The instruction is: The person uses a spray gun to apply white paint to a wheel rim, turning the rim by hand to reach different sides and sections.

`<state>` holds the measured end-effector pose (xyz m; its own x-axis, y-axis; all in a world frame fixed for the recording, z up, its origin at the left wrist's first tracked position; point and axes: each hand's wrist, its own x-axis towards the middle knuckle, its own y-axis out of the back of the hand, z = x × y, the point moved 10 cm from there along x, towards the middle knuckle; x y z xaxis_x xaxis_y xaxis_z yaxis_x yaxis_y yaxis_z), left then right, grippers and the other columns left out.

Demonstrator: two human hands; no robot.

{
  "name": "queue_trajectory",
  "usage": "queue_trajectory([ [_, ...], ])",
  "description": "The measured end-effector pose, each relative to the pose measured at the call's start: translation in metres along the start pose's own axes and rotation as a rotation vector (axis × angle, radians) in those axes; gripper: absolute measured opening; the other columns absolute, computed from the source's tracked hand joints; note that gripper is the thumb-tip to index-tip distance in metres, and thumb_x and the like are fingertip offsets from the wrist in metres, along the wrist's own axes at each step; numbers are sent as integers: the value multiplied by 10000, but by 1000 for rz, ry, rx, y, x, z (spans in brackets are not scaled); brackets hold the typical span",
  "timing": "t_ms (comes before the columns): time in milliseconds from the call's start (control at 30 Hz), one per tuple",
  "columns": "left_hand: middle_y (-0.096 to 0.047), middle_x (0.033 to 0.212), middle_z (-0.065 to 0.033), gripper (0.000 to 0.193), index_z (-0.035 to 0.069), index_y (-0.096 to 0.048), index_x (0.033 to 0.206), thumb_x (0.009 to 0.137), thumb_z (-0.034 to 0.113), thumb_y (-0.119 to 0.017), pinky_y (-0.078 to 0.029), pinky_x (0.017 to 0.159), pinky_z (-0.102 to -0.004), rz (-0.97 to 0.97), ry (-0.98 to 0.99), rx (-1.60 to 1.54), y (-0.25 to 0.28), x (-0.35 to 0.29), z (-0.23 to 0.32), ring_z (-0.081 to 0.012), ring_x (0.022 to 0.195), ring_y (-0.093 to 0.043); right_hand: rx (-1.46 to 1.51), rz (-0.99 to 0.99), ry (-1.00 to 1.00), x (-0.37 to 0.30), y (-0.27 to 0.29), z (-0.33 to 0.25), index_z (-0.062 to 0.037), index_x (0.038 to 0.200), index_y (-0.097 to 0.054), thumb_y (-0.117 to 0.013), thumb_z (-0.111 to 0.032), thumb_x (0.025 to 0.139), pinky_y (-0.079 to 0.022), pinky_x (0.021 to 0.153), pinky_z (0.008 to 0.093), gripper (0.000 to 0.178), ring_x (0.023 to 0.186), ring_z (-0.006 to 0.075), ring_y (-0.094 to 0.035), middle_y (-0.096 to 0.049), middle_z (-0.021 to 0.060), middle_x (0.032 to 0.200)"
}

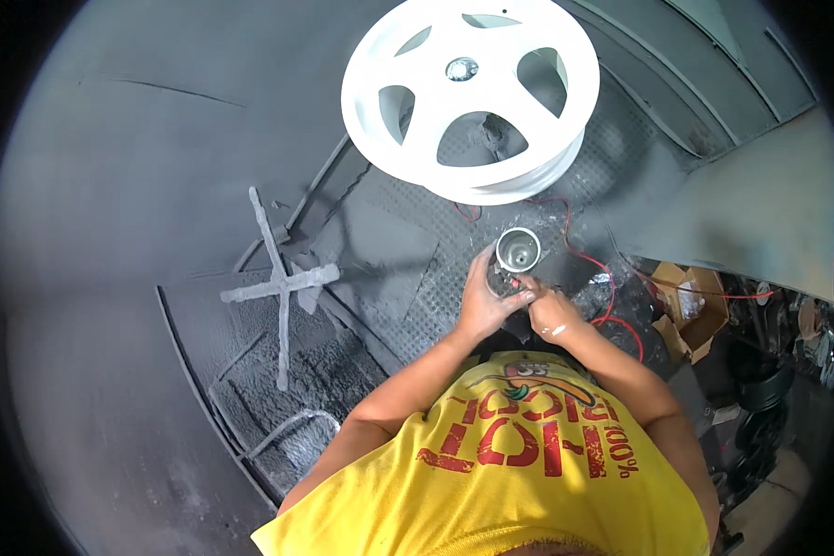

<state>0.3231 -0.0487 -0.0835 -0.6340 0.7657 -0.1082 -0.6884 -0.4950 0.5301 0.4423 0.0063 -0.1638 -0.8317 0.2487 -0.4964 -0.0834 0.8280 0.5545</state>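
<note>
Your metal cup (519, 248) stood near the white wheel's (482, 88) lower rim — left hand (485, 301) curled beneath it, right hand (554, 315) below (grip unclear). Likely stiff, top-heavy; its base seemed the best hold.

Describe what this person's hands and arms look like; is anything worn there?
The left hand and right hand are ungloved, the right with white smears near the wrist. The forearms are bare, with no sleeve or band visible. The shirt is yellow with red print.

Fingers (479, 269) hold a cup-topped tool (519, 250) near a white wheel (473, 95).
</note>
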Motion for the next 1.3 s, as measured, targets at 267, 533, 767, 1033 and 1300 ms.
queue_trajectory([
  [267, -588, 1195, -140, 767, -7, -516, 1263, 643, 190, -922, -469, 980, -372, 100, 91, -230, 27, 17, -79, -255, 1105, -591, -134, -89, 32, 46, -48, -36, 50, 1241, -496, -412, -124, 961, -534, 875, 528, 340, 999, 444, -661, -608, 279, 1218],
  [533, -622, 1079, -68, 643, 9, -576, 1159, 639, 143, -929, -498, 887, -317, 140, 146, -209, 61, 47, -138, -169, 978, -606, -88, -119, 144, 103, -70, -64, 3, 1274, -518, -494, -96, 900, -535, 884, 512, 388, 1034, 415, -659, -620, 240, 1185],
  [767, -642, 1045, -62, 414, -33, -610, 1123, 752, -16, -793, -496, 840, -293, 288, 143, -161, 49, 92, -216, -145, 931, -605, -34, -75, 388, 193, -96, -7, -107, 1368, -463, -489, -163, 950, -542, 854, 515, 423, 983, 410, -671, -630, 218, 1135],
  [1033, -602, 1231, -141, 495, -81, -530, 1266, 842, 87, -722, -461, 1005, -379, 430, -44, -452, 21, 165, -330, -247, 1109, -600, -11, 366, 885, 350, -154, 86, -201, 1509, -342, -502, -197, 955, -560, 840, 466, 577, 946, 367, -680, -616, 139, 1204],
  [1300, -622, 1205, -101, 494, 6, -541, 1257, 927, 354, -660, -480, 987, -419, 229, -218, -493, 11, 244, -365, -246, 1121, -607, 310, 583, 1147, 418, -131, 112, -202, 1456, -405, -586, -38, 820, -569, 723, 421, 681, 853, 317, -692, -636, 47, 1240],
])
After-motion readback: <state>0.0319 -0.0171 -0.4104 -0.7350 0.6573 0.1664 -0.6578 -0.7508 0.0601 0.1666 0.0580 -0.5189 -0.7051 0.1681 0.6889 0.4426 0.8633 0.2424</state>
